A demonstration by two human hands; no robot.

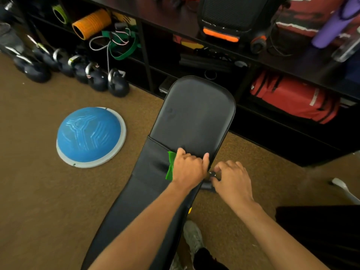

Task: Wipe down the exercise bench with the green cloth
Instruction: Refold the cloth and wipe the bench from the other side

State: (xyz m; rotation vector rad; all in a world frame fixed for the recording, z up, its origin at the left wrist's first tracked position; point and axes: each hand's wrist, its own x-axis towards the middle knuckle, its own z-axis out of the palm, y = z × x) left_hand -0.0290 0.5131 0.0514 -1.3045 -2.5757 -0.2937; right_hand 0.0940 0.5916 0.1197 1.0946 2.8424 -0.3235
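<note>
Step in hand: wiping at the seam where the back pad of the bench (194,114) meets its seat pad. The left grip (188,168) grasps the green cloth (170,166), bunched under the palm and pressed onto the bench top at that seam. The right grip (232,179) pinches a small dark fitting (211,174) at the bench's right edge; its function cannot be determined. Next move, as judged: draw the cloth along the bench under steady pressure, toward the far pad.
</note>
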